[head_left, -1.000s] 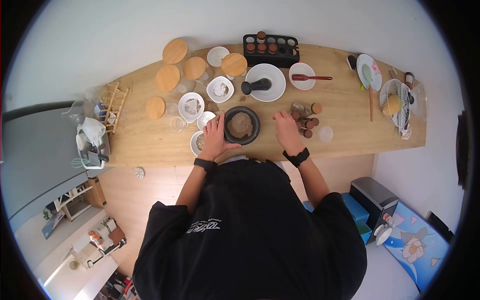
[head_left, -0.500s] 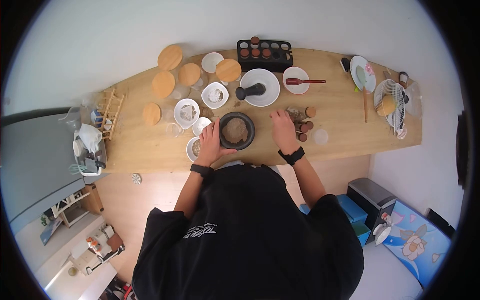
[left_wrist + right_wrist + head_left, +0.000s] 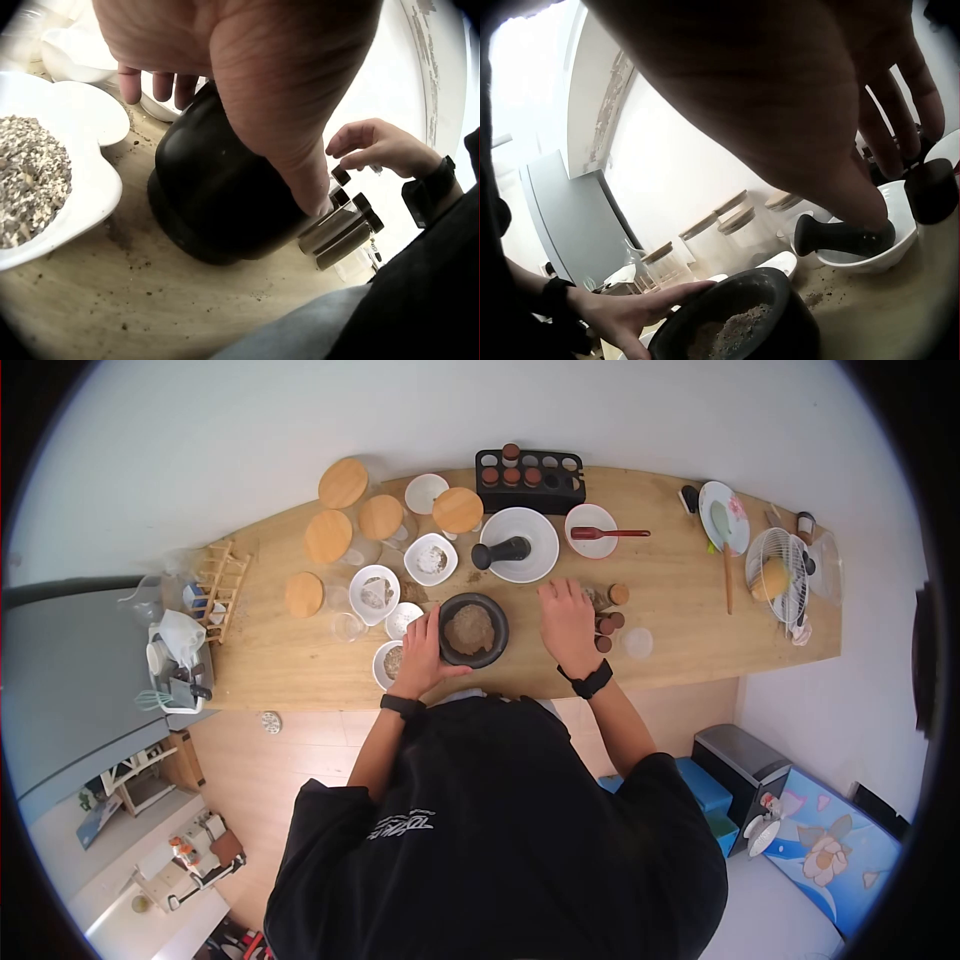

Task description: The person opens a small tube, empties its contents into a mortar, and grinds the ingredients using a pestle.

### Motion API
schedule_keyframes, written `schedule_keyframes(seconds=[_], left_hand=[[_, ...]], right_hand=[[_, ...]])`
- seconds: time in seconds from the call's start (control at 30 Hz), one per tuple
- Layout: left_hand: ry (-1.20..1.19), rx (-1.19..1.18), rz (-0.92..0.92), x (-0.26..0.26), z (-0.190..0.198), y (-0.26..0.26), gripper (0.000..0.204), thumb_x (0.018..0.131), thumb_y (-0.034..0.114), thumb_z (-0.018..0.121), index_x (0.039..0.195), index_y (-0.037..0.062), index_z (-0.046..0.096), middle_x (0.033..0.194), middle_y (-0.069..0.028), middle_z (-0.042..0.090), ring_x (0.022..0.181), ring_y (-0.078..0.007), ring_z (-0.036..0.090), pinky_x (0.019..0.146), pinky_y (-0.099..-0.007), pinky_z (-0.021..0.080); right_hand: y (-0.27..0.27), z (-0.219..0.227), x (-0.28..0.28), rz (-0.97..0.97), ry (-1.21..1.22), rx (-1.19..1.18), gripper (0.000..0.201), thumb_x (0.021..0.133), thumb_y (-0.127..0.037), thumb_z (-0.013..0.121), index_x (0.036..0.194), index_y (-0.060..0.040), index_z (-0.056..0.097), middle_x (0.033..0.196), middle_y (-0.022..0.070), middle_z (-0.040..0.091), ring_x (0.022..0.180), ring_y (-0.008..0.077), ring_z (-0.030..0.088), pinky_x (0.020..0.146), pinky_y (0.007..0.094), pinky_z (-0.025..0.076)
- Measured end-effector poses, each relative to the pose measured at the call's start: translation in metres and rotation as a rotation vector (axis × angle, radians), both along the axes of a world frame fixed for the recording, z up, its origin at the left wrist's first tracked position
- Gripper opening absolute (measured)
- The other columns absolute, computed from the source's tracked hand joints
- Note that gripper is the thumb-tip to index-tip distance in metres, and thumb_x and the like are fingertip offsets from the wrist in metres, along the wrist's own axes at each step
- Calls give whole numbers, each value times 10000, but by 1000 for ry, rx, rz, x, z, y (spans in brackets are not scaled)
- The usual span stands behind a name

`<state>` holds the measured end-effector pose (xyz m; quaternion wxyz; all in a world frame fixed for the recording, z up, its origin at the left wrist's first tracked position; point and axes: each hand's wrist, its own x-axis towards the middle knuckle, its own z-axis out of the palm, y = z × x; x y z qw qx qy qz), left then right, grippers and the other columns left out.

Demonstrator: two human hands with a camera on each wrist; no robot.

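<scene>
Since the frame before, the right hand (image 3: 567, 622) has slid nearer the small brown-capped jars (image 3: 606, 622), fingers loosely bent, holding nothing. From above, the left hand (image 3: 422, 652) cups the round black stone mortar (image 3: 473, 630) of brown powder at 6 o'clock on the long wooden table (image 3: 680, 610).

Left wrist view: the left hand's fingers (image 3: 161, 84) wrap the mortar's dark side (image 3: 217, 195).

Right wrist view: a white wall (image 3: 675, 157) stands behind.

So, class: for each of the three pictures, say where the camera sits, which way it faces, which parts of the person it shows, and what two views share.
Head: from above, facing down at the wooden table; shows shoulders, both arms, left hand holding the black mortar, right hand by the spice bottles.
Left wrist: under the left hand, facing across the mortar towards the right hand.
Right wrist: under the right hand, facing back towards the mortar and pestle.
Shared: all show the mortar.
</scene>
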<state>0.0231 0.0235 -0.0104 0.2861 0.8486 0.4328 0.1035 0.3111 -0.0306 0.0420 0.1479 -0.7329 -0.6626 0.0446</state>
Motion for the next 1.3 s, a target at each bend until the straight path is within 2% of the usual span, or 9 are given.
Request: schedule_keyframes(seconds=[0.17,0.33,0.6,0.7,0.93,1.0,1.13,1.2,1.3], left_hand=[[-13,12,-6,-1,-5,-1,1357,524,530,958,1567,-11,278,1420,-230,459,1328,-426,434,1100,-536,383],[-28,10,-11,0,-4,0,1354,522,519,965,1557,-24,281,1416,-248,456,1329,-439,431,1111,-537,377],[-35,44,-30,-1,-7,0,1355,524,483,978,1551,-46,269,1420,-257,448,1327,-449,428,1116,-533,378],[3,20,-18,2,-5,-1,1361,520,475,981,1549,-53,264,1423,-257,444,1322,-450,430,1115,-530,381],[-7,40,-28,0,-9,1,1374,510,460,990,1554,-42,252,1438,-259,428,1326,-458,425,1119,-535,383],[34,3,-4,1,-8,-2,1376,516,462,992,1561,-27,242,1454,-258,412,1342,-461,415,1119,-545,385],[26,-12,6,0,-10,-3,1368,528,462,992,1564,-19,240,1466,-257,399,1356,-462,404,1121,-552,386],[43,-8,7,0,-10,-3,1385,525,467,993,1569,-20,224,1464,-262,398,1360,-463,400,1122,-555,385],[45,-39,7,-1,-14,-1,1416,519,513,984,1571,-27,205,1467,-265,394,1366,-462,396,1120,-570,373]], right_hand=[[47,-8,-24,43,57,171,208,792,-40,652,998,-35,626,1032,139,576,1008,332,627,713,426,568],[101,-29,-62,-10,-26,-12,238,822,-98,682,1048,-70,615,1136,143,538,880,285,673,618,382,567],[123,-63,-54,-25,-68,-28,222,830,-134,702,1025,-54,634,1043,143,608,774,277,715,652,357,594],[126,-62,-43,-172,-68,-102,243,841,-160,697,1036,-21,661,1036,157,601,824,285,714,648,337,598],[158,-85,-26,-149,-395,-428,402,886,-243,629,1181,19,707,1183,255,665,1053,430,675,350,429,500],[156,-78,-21,-210,-235,-293,221,856,-191,653,936,-10,751,1013,167,739,919,363,735,742,428,607],[150,-36,4,-116,1,-392,324,817,-233,685,1039,-12,767,1062,166,755,1011,374,741,615,472,609],[138,-8,10,-171,27,-282,288,780,-219,696,951,1,767,962,175,765,905,356,756,772,440,611],[94,44,17,-186,261,-109,281,806,-215,668,1004,-22,716,927,211,746,849,399,727,766,452,588]])
